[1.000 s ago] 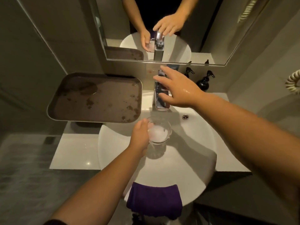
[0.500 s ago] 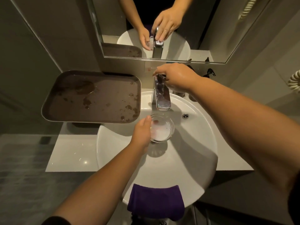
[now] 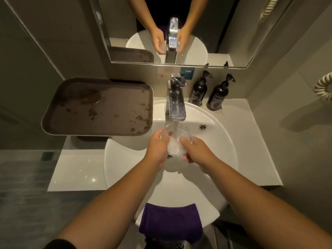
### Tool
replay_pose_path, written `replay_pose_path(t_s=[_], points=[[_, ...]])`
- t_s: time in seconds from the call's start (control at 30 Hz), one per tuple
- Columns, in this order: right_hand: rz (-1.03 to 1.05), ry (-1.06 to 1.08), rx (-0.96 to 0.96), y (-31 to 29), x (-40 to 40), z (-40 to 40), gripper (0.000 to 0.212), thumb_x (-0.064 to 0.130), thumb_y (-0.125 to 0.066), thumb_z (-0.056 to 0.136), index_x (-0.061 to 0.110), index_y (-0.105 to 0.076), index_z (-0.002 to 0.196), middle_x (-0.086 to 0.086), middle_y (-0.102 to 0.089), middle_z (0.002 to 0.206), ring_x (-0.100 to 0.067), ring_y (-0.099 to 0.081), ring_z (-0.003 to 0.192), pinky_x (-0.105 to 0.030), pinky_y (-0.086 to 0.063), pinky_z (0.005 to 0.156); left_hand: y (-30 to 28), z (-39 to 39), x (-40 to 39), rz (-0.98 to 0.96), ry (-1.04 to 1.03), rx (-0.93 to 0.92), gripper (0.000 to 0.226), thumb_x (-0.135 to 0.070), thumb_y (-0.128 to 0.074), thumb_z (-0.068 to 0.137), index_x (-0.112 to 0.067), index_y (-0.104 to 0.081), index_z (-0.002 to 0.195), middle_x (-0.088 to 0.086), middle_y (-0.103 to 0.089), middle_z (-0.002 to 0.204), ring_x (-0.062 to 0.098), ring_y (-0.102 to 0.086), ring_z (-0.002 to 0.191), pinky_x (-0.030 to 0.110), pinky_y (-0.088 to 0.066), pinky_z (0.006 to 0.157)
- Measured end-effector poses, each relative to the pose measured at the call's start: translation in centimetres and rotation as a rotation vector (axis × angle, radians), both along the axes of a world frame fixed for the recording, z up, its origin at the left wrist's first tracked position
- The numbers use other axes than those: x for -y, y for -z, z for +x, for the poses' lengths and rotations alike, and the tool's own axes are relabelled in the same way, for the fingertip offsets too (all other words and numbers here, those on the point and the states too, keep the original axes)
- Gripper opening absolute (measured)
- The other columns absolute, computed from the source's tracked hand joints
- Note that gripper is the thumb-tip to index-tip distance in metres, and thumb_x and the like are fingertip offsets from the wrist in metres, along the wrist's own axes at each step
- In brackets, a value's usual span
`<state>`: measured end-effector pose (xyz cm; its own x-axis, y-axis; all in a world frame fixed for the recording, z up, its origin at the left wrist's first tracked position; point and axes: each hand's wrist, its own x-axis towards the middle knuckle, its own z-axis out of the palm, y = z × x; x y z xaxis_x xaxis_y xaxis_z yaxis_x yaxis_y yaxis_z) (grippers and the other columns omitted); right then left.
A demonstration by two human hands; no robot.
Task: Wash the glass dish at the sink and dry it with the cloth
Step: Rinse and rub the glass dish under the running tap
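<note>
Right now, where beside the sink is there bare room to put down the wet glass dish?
The white counter left of the round white basin, in front of the brown tray, is bare. The right counter strip in front of the two dark pump bottles is free but narrow. The purple cloth covers the basin's near rim.

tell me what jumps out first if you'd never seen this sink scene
Both hands, left hand and right hand, hold a glass dish under water running from the chrome tap, mid-basin. A wet brown tray sits left; a purple cloth drapes the sink's near rim.
</note>
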<state>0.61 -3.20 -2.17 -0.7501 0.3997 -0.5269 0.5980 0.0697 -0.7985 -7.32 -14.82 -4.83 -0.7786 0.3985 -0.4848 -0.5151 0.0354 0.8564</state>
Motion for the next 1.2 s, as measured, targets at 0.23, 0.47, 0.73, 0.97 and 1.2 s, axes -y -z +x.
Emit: replay_pose_path(t_s=[0.23, 0.47, 0.73, 0.97, 1.2], points=[[0.284, -0.077, 0.000, 0.5, -0.6, -0.3, 0.031, 0.015, -0.039, 0.096, 0.013, -0.046, 0.066, -0.008, -0.049, 0.061, -0.022, -0.046, 0.051, -0.030, -0.038, 0.051, 0.1, -1.2, 1.9, -0.641, 0.460, -0.433, 0.039, -0.049, -0.041, 0.087, -0.017, -0.063, 0.081, 0.008, -0.070, 0.077, 0.030, -0.069, 0.077, 0.043, -0.059, 0.071], [0.140, -0.271, 0.075, 0.2, -1.6, -0.8, 0.021, 0.017, -0.053, 0.092, 0.011, -0.060, 0.073, -0.005, -0.058, 0.069, -0.018, -0.049, 0.063, -0.030, -0.040, 0.063, -0.4, -2.3, 1.6, -0.843, 0.675, -0.787, 0.026, -0.030, -0.044, 0.099, -0.012, -0.061, 0.104, 0.013, -0.068, 0.099, 0.036, -0.061, 0.093, 0.037, -0.045, 0.072], [0.057, -0.056, -0.080, 0.4, -1.0, -0.5, 0.030, 0.012, -0.045, 0.092, 0.027, -0.071, 0.092, -0.002, -0.068, 0.083, -0.023, -0.061, 0.072, -0.039, -0.055, 0.066, -0.4, 0.6, 1.1, -0.387, 0.369, -0.299, 0.033, -0.023, -0.041, 0.075, -0.016, -0.069, 0.091, 0.015, -0.072, 0.086, 0.030, -0.069, 0.073, 0.050, -0.061, 0.064], [-0.026, -0.098, -0.093, -0.7, -2.1, -1.0, 0.027, 0.005, -0.047, 0.093, 0.018, -0.064, 0.077, -0.004, -0.059, 0.071, -0.022, -0.056, 0.064, -0.034, -0.050, 0.059, -0.1, -1.1, 0.7, -0.713, 0.399, -0.491, 0.046, -0.043, -0.034, 0.095, -0.007, -0.060, 0.081, 0.016, -0.068, 0.077, 0.034, -0.065, 0.070, 0.042, -0.056, 0.067], [-0.062, 0.015, -0.057, 0.6, 0.0, 0.4, 0.030, 0.004, -0.042, 0.091, 0.017, -0.068, 0.092, -0.008, -0.063, 0.076, -0.022, -0.055, 0.060, -0.029, -0.049, 0.051, -0.1, -0.9, 1.3, -0.571, 0.478, -0.439, 0.027, -0.022, -0.042, 0.084, -0.019, -0.065, 0.097, 0.004, -0.071, 0.094, 0.026, -0.067, 0.087, 0.044, -0.057, 0.080]])
